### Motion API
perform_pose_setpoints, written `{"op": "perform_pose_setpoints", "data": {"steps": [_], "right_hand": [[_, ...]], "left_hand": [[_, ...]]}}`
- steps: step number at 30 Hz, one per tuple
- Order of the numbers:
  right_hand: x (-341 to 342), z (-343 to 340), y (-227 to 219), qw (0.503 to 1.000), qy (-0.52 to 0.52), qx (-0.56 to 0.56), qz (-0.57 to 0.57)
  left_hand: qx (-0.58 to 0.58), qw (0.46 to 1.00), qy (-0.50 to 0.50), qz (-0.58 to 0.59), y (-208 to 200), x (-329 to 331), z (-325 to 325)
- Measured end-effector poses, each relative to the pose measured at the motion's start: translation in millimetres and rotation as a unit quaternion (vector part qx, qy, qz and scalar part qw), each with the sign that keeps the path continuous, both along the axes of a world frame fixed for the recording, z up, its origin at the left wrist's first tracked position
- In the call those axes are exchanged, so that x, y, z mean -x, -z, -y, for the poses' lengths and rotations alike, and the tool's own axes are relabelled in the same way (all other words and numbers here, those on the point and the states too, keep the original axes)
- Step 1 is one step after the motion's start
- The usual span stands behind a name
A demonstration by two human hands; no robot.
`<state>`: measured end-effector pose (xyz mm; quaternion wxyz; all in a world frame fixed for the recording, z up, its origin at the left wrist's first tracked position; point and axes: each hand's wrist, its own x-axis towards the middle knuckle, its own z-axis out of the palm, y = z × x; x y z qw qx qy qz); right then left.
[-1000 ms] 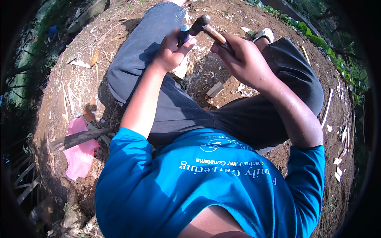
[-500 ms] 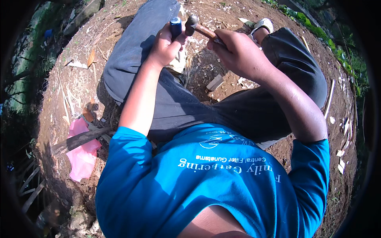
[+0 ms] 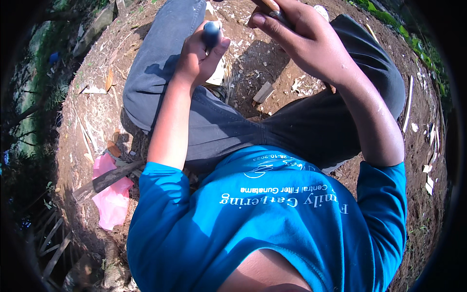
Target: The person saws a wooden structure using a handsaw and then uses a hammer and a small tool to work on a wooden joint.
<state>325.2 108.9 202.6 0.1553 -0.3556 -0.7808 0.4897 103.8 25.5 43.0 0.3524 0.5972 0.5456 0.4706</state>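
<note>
My left hand (image 3: 193,59) is wrapped round the blue handle of a chisel (image 3: 211,35), which stands upright with its butt facing up. The blade is hidden below the fist. Under and beside that hand shows a pale block of wood (image 3: 217,75), partly covered by my fingers. My right hand (image 3: 314,46) grips the wooden handle of a hammer (image 3: 268,6), raised to the right of the chisel and apart from it. Most of the hammer's head is cut off by the upper edge of the view.
I sit on bare earth with my legs bent round the work. A small wood offcut (image 3: 263,92) lies between my legs among scattered chips. To the left, a dark wooden stick (image 3: 109,181) lies across a pink plastic sheet (image 3: 113,207). Green plants (image 3: 389,19) edge the far right.
My right hand has lifted the hammer up and away from the chisel's butt, where its head was close beside it. My left hand still holds the chisel in nearly the same place.
</note>
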Motion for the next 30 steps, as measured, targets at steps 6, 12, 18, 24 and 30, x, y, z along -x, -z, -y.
{"op": "perform_pose_setpoints", "data": {"steps": [6,12,18,24,30], "right_hand": [[-35.0,6.5,30.5,0.958,-0.005,-0.193,-0.213],[-22.3,19.1,29.0,0.98,0.064,-0.14,-0.122],[-25.1,17.3,41.2,0.992,-0.027,-0.057,0.109],[-26.6,20.8,60.6,0.992,-0.03,-0.119,0.012],[-7.6,16.3,47.5,0.963,0.004,-0.174,-0.206]], "left_hand": [[-0.019,0.996,0.027,-0.083,-15.2,-13.3,-9.0],[0.012,0.994,0.029,-0.102,-9.0,-7.0,-10.0],[0.002,0.999,0.018,-0.049,1.1,-1.7,-6.6],[0.018,0.998,0.026,0.049,9.7,7.7,-8.9],[0.032,0.996,0.008,0.088,17.7,11.7,-3.1]]}}
